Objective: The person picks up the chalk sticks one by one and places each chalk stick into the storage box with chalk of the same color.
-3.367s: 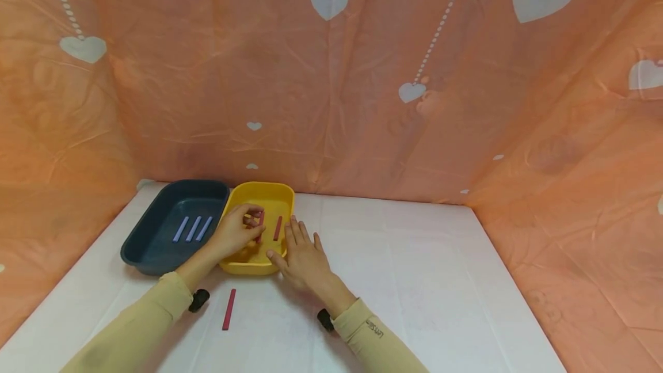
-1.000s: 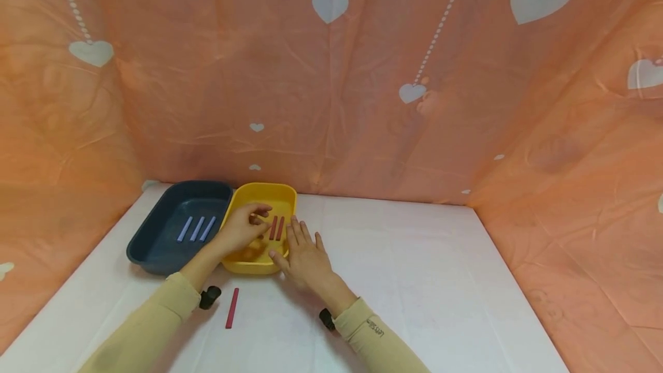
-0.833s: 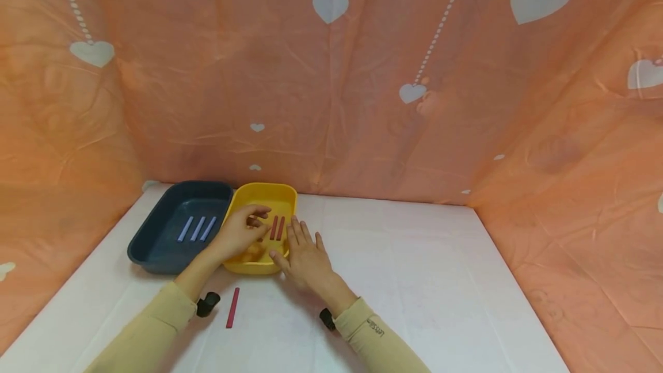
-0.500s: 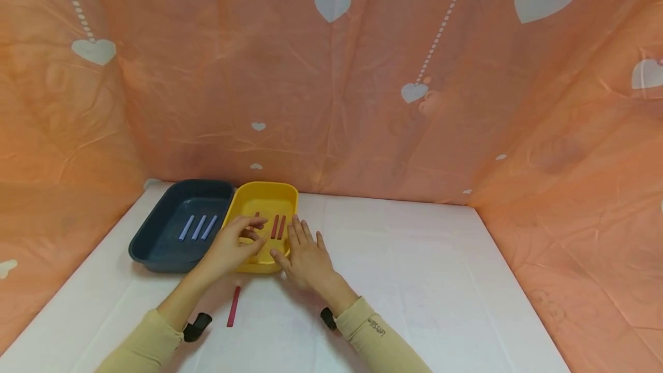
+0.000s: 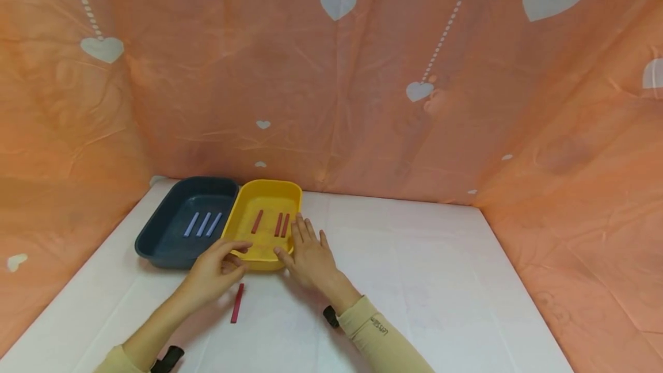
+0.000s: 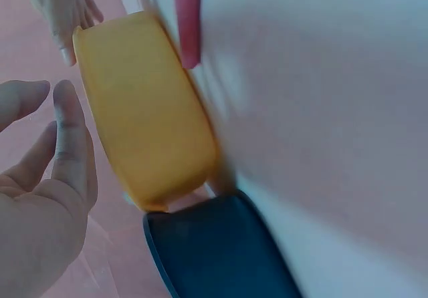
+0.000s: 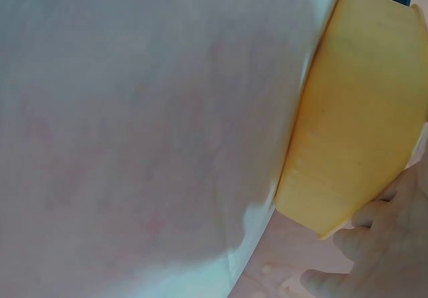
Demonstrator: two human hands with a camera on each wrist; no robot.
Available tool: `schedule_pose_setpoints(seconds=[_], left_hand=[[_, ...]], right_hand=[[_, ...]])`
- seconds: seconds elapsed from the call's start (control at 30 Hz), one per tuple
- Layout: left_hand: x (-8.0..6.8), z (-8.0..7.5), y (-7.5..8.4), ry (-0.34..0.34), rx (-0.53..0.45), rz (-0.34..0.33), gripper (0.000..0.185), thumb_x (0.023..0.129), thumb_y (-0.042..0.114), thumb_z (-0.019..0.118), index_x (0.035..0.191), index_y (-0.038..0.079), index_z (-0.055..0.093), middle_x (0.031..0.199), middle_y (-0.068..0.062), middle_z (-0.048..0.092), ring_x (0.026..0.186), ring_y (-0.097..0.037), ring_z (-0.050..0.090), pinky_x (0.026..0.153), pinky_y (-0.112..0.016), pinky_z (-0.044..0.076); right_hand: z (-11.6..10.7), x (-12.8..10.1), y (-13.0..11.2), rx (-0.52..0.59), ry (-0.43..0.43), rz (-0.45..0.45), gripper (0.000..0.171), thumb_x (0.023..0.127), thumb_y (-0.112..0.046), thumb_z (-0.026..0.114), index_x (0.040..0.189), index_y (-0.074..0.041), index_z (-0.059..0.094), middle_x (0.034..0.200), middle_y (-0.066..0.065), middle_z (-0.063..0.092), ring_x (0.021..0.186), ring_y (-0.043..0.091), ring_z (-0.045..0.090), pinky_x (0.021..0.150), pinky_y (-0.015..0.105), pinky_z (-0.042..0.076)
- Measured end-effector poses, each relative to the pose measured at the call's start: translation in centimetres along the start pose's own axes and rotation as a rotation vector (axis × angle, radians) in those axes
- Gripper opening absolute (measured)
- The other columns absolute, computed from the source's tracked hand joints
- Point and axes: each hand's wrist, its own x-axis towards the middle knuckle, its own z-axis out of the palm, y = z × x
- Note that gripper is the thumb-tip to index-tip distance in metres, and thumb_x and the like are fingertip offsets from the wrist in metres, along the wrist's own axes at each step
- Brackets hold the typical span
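A yellow tray (image 5: 243, 229) holds three red sticks (image 5: 256, 221), one to the left and two side by side on the right. Left of it a dark blue tray (image 5: 155, 235) holds three pale blue sticks (image 5: 203, 224). My left hand (image 5: 228, 259) hovers empty at the yellow tray's near edge, fingers relaxed, just above a loose red stick (image 5: 237, 303) on the white table. My right hand (image 5: 305, 243) lies flat against the tray's near right corner, its thumb touching the rim. In the left wrist view, the left hand's fingers (image 6: 67, 144) are spread beside the yellow tray (image 6: 144, 111).
The white table (image 5: 414, 281) stretches to the right of the trays. Orange sheeting with white hearts (image 5: 336, 73) walls it in at the back and on both sides. The two trays touch each other near the back left corner.
My left hand has drawn back out of the yellow tray toward me, uncovering a third red stick lying in it. The right hand has stayed at the tray's corner.
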Motion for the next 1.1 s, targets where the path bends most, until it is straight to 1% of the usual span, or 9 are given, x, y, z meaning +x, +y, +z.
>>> schedule_pose_setpoints(seconds=[0.13,0.27,0.43,0.5,0.6,0.67,0.83,1.03,1.1], left_hand=[[-0.9,-0.5,0.1,-0.021,-0.001,-0.036,0.04,0.088,0.0,0.079,0.127,0.001,0.069,0.113,-0.009,0.064,0.088,-0.012,0.065,0.075,-0.02,0.057],[-1.7,-0.7,-0.3,-0.04,0.012,-0.032,0.039,0.086,-0.002,0.08,0.123,-0.001,0.069,0.109,-0.008,0.064,0.085,-0.007,0.064,0.073,-0.022,0.057],[-2.4,-0.6,-0.9,-0.111,0.012,-0.084,0.037,0.086,0.001,0.081,0.121,-0.002,0.069,0.107,-0.007,0.062,0.082,-0.007,0.061,0.07,-0.022,0.056],[-2.5,-0.5,-1.2,-0.148,0.02,-0.107,0.037,0.086,0.002,0.081,0.12,-0.002,0.068,0.104,-0.006,0.061,0.082,-0.008,0.06,0.071,-0.022,0.056],[-2.5,-0.2,-1.6,-0.198,0.056,-0.12,0.036,0.086,0.005,0.081,0.119,-0.002,0.068,0.1,-0.004,0.059,0.082,-0.01,0.058,0.071,-0.022,0.054],[-2.4,0.0,-1.8,-0.216,0.073,-0.139,0.036,0.086,0.006,0.082,0.118,-0.001,0.068,0.097,-0.002,0.059,0.081,-0.011,0.056,0.07,-0.023,0.053],[-2.2,0.4,-2.0,-0.232,0.111,-0.184,0.037,0.085,0.012,0.084,0.116,0.0,0.067,0.096,-0.002,0.059,0.082,-0.015,0.054,0.071,-0.025,0.051],[-2.0,0.8,-2.0,-0.254,0.174,-0.193,0.043,0.083,0.02,0.087,0.116,-0.001,0.068,0.094,-0.001,0.057,0.085,-0.016,0.051,0.072,-0.028,0.048],[-2.0,0.9,-1.9,-0.257,0.192,-0.2,0.044,0.083,0.021,0.087,0.117,-0.001,0.068,0.094,-0.001,0.058,0.086,-0.015,0.052,0.074,-0.029,0.049]], right_hand=[[-0.1,0.0,0.0,0.012,-0.009,0.001,0.081,0.108,-0.061,0.031,0.165,-0.004,0.02,0.174,0.01,0.011,0.16,0.028,0.014,0.125,0.057,0.018],[-0.2,-0.1,0.0,0.015,-0.01,0.002,0.081,0.108,-0.061,0.031,0.165,-0.004,0.02,0.174,0.01,0.01,0.16,0.028,0.014,0.125,0.057,0.018],[-0.1,0.0,0.0,0.017,-0.006,-0.002,0.081,0.108,-0.061,0.031,0.165,-0.004,0.02,0.174,0.011,0.01,0.16,0.028,0.014,0.125,0.057,0.018],[-0.1,0.0,0.0,0.018,-0.007,-0.002,0.082,0.108,-0.061,0.031,0.165,-0.004,0.019,0.174,0.01,0.01,0.16,0.028,0.014,0.125,0.057,0.018],[0.0,0.0,0.0,0.023,-0.009,-0.001,0.081,0.108,-0.061,0.032,0.165,-0.004,0.019,0.174,0.01,0.01,0.16,0.028,0.014,0.125,0.057,0.018],[0.1,0.1,0.1,0.025,-0.01,0.0,0.082,0.108,-0.061,0.032,0.166,-0.005,0.019,0.174,0.01,0.01,0.16,0.028,0.014,0.125,0.057,0.018],[0.3,0.1,0.2,0.018,-0.01,-0.001,0.082,0.108,-0.062,0.031,0.166,-0.005,0.018,0.174,0.01,0.01,0.16,0.027,0.014,0.125,0.057,0.018],[0.2,0.1,0.2,0.041,-0.005,0.001,0.082,0.108,-0.062,0.033,0.166,-0.005,0.019,0.174,0.01,0.011,0.16,0.028,0.015,0.125,0.057,0.018],[0.1,0.1,0.3,0.044,-0.011,0.006,0.083,0.107,-0.062,0.033,0.166,-0.006,0.018,0.174,0.009,0.01,0.16,0.027,0.013,0.126,0.056,0.017]])
